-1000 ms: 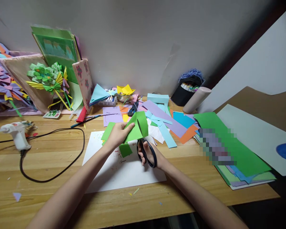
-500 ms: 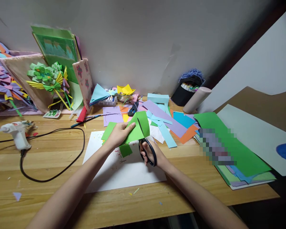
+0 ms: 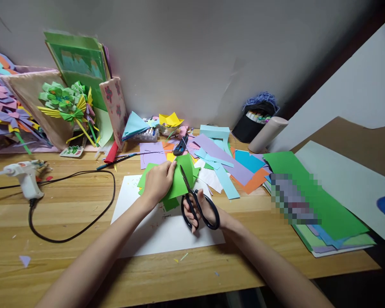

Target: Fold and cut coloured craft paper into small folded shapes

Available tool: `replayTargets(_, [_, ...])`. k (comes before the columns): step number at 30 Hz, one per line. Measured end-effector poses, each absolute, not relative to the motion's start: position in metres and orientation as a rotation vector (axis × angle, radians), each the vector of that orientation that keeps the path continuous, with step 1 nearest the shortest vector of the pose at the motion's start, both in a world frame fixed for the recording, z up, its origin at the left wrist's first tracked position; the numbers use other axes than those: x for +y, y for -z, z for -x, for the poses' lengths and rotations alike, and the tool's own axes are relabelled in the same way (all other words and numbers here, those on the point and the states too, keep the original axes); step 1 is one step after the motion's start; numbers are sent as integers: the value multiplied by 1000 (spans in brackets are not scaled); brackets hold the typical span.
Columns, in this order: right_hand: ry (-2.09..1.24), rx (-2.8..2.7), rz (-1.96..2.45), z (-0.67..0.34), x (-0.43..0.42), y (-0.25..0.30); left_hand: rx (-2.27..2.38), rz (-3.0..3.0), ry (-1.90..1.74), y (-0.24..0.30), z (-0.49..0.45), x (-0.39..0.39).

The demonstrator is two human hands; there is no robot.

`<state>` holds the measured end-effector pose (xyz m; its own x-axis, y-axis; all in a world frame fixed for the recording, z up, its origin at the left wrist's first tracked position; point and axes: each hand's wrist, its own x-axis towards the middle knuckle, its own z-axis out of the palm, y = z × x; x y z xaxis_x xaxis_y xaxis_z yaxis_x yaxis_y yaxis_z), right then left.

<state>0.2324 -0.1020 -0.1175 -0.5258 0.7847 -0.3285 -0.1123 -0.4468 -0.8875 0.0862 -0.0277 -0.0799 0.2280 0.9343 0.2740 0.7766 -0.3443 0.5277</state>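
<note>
My left hand [image 3: 158, 182] pinches a piece of green paper [image 3: 183, 182] between thumb and fingers, above a white sheet [image 3: 141, 239] on the table. In my right hand [image 3: 202, 209] are black-handled scissors [image 3: 211, 214], with fingers and thumb through the loops. The handles stand apart, and the blades lie against the right part of the green paper. More green paper lies beneath my left hand, partly hidden by it. Small red and green marks show on the white sheet.
A white glue gun [image 3: 27, 182] with a looping black cord lies at the left. Behind my hands are coloured paper scraps [image 3: 223, 154] and a utility knife [image 3: 181, 145]. Stacked paper [image 3: 321, 201] sits at the right; a black marker holder [image 3: 248, 126] stands by the wall.
The scissor handles have spread wider, and my right hand has dropped slightly. My left hand has turned a little, and the green paper has shifted left and down.
</note>
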Motion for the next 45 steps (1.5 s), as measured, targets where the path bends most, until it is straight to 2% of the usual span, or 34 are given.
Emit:
replayTargets(12, [-1658,-1469,1158,-235,-103,115,1377,-1954,-867,81,-100,-38])
replayTargets(45, [-1527,-1331,1182,-229,-105,123,1252,-1783,-866,76,-100,-39])
